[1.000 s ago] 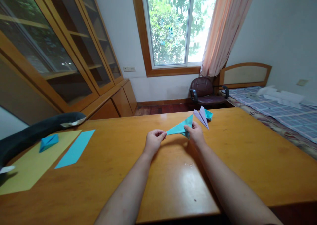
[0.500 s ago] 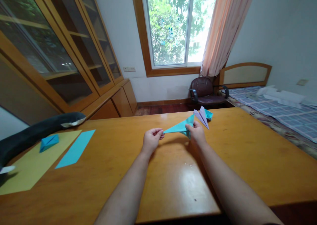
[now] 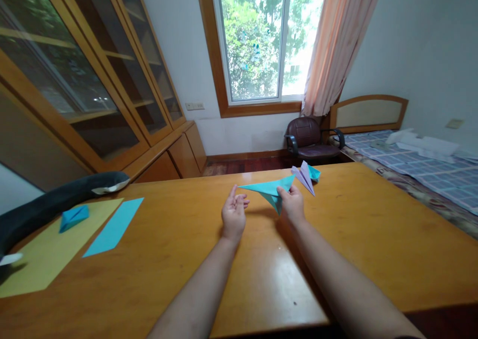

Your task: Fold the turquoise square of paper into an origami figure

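A folded light-blue paper plane (image 3: 267,187) is held above the wooden table (image 3: 179,259), its pointed nose to the left. My right hand (image 3: 292,203) pinches its underside near the wide end. Beside the nose, my left hand (image 3: 234,214) has its fingers apart; the index fingertip is at the tip, and whether it touches is unclear. Just beyond my right hand lie a purple paper plane (image 3: 305,177) and a folded teal paper piece (image 3: 314,173).
At the left are a yellow sheet (image 3: 41,259), a folded blue paper (image 3: 73,217), a light-blue strip (image 3: 115,227) and a dark plush-like object (image 3: 63,192). Beyond the table stand a chair (image 3: 306,137) and a bed (image 3: 418,165).
My left hand has let go of the paper plane's nose and its fingers have spread. The plane's nose has risen, and its lower flap shows more.
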Available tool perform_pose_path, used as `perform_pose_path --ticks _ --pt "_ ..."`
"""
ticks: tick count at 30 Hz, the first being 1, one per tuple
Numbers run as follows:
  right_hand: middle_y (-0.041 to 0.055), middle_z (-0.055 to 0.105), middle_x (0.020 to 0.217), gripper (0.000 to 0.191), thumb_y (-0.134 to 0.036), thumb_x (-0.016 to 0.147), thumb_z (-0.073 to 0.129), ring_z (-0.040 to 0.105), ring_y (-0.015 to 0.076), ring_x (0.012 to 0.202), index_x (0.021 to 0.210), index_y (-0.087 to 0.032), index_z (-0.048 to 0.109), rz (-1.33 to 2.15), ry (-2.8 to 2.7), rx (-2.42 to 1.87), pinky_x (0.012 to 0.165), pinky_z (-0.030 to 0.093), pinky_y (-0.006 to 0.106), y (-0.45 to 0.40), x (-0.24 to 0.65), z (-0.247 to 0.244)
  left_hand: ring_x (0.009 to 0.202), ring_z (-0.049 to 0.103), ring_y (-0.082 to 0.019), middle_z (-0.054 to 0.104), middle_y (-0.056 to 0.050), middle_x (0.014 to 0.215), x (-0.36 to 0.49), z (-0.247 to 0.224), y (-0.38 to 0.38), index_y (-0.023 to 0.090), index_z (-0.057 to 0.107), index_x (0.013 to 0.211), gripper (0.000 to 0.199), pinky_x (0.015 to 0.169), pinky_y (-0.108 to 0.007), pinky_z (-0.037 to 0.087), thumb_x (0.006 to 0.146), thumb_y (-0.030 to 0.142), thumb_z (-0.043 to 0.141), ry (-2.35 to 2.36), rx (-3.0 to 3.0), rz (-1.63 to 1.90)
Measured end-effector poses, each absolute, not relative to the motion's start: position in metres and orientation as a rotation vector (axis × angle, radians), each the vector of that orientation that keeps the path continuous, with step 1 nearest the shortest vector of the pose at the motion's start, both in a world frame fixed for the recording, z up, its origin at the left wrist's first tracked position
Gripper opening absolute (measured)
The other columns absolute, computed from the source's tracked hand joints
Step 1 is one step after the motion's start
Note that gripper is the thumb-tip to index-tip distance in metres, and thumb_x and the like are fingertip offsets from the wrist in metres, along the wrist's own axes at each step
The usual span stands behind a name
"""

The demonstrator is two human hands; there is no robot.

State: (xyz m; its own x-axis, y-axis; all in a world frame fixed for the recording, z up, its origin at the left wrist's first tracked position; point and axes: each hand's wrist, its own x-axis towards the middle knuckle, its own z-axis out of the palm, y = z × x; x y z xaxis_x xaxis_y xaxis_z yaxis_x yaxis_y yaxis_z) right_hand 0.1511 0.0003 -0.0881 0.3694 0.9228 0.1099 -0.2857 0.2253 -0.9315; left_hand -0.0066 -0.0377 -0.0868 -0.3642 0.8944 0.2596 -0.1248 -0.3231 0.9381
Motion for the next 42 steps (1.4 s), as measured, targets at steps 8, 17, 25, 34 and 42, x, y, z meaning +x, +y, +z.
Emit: perform_pose_path --ticks 8,17,25,34,42 --pt "-0.0011 0.063 0.067 0.024 -0.034 0.062 0.069 0.056 0.0127 0.059 0.075 -0.018 0.056 1.067 -0.826 -0.937 0.059 0.046 0.025 -0.011 0.129 -0.086 0.077 0.065 -0.016 0.069 -0.009 0.093 0.014 -0.099 -0.039 0.015 0.069 0.1 0.035 0.071 -0.027 0.054 0.078 0.04 0.061 1.177 1.295 1.593" --pt "-0.0023 0.061 0.065 0.024 -0.033 0.064 0.069 0.054 0.0117 0.057 0.076 -0.018 0.055 1.092 -0.89 -0.904 0.056 0.046 0.024 -0.018 0.115 -0.085 0.066 0.065 -0.016 0.07 -0.007 0.072 0.01 -0.09 -0.037 0.011 0.07 0.086 0.027 0.066 -0.028 0.054 0.069 0.032 0.067 1.26 1.125 1.644" --pt "-0.0017 0.061 0.066 0.025 -0.035 0.065 0.069 0.055 0.0122 0.059 0.079 -0.018 0.057 1.065 -0.95 -0.928 0.057 0.048 0.025 -0.02 0.113 -0.084 0.057 0.06 -0.011 0.065 -0.003 0.061 0.007 -0.093 -0.032 0.011 0.068 0.077 0.023 0.056 -0.023 0.05 0.062 0.029 0.071 1.16 0.961 1.684" --pt "-0.0017 0.062 0.065 0.024 -0.035 0.065 0.068 0.055 0.0122 0.058 0.076 -0.018 0.057 1.06 -0.974 -0.951 0.056 0.046 0.024 -0.017 0.119 -0.085 0.057 0.061 -0.011 0.065 -0.003 0.064 0.003 -0.088 -0.035 0.011 0.069 0.09 0.032 0.055 -0.022 0.049 0.069 0.034 0.064 1.139 1.011 1.617" --pt "-0.0016 0.062 0.062 0.023 -0.035 0.061 0.069 0.056 0.0133 0.057 0.073 -0.019 0.056 1.054 -0.93 -0.978 0.056 0.045 0.024 -0.013 0.129 -0.082 0.059 0.061 -0.01 0.063 -0.001 0.068 -0.016 -0.077 -0.034 0.014 0.058 0.119 0.057 0.055 -0.019 0.048 0.068 0.037 0.069 1.248 1.184 1.708"
